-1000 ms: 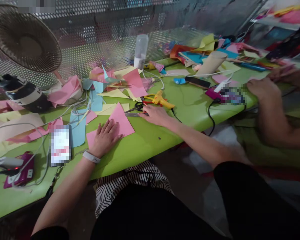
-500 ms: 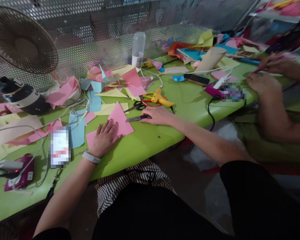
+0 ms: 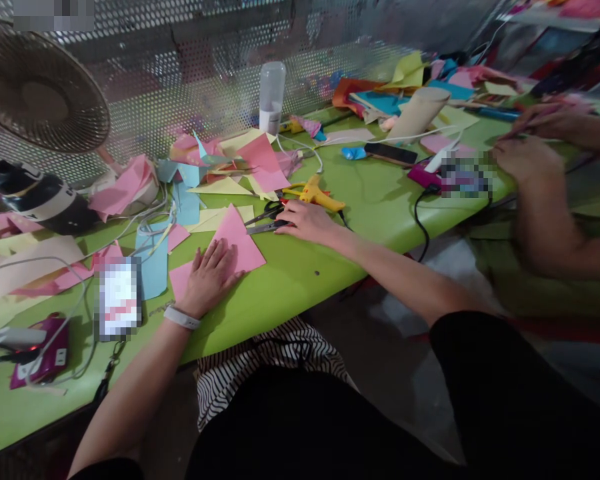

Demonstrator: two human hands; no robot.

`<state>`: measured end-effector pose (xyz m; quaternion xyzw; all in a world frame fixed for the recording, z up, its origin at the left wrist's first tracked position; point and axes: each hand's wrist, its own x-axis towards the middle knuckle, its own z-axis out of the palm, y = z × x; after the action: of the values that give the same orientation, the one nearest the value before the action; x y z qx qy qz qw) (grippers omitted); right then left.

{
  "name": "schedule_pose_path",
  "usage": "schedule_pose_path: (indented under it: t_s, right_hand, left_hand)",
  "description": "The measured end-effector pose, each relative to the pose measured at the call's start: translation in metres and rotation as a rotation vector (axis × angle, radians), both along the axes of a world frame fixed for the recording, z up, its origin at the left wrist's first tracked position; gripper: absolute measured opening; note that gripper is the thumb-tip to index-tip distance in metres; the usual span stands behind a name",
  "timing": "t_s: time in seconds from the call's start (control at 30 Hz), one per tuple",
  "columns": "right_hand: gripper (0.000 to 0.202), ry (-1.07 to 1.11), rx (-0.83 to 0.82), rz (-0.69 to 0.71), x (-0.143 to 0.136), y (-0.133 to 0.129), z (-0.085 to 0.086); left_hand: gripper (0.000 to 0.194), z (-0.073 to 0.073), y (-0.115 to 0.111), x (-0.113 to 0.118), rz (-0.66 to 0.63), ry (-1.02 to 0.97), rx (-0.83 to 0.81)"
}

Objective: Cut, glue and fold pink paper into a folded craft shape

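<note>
My left hand (image 3: 211,273) lies flat with fingers spread, pressing a folded sheet of pink paper (image 3: 247,250) onto the green table. The paper's pointed top and right corner show beyond the fingers. Right of it, my right hand (image 3: 307,221) is closed around the dark handle of what looks like a utility knife (image 3: 263,228). Its grey blade points left, just above the paper's right side. Black-handled scissors (image 3: 270,211) lie right behind the knife, partly covered by my fingers. A yellow glue gun (image 3: 317,191) rests beyond my right hand.
Paper scraps (image 3: 265,160) and white cables clutter the back. At left are a phone (image 3: 119,300), a purple power strip (image 3: 45,350), a dark bottle (image 3: 40,193) and a fan (image 3: 43,87). Another person's hands (image 3: 530,160) work at right, near another phone (image 3: 391,154).
My right hand has moved slightly away from me with the knife, bringing it closer to the scissors. My left hand stays on the pink paper. The view has shifted a little.
</note>
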<state>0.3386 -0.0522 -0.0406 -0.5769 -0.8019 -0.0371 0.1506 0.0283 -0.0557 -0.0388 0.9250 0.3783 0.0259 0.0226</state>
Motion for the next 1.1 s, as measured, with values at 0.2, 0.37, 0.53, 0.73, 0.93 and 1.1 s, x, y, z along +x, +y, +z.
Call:
schedule_pose_path:
  t_s: [0.2,0.37,0.53,0.73,0.93,1.1]
  right_hand:
    - [0.038,0.059,-0.023,0.099,0.002,-0.017,-0.002]
    - [0.037,0.059,-0.037,0.131,0.0,-0.035,-0.006]
    - [0.033,0.052,-0.057,0.142,-0.008,-0.048,-0.001]
    - [0.035,0.068,-0.069,0.172,-0.012,-0.053,-0.001]
    - [0.032,0.102,-0.062,0.148,-0.003,-0.06,-0.006]
    - [0.034,0.117,-0.026,0.108,-0.012,-0.059,-0.013]
  left_hand:
    - [0.069,-0.003,0.001,0.0,0.004,0.004,-0.009]
    - [0.071,-0.003,0.002,-0.001,0.0,0.014,-0.029]
    - [0.068,-0.004,0.002,-0.001,-0.005,0.009,-0.026]
    - [0.068,-0.004,0.003,-0.001,-0.012,0.01,-0.022]
    - [0.07,-0.001,0.003,0.0,-0.01,0.025,-0.038]
    - [0.069,-0.001,0.002,0.0,-0.012,0.005,-0.024]
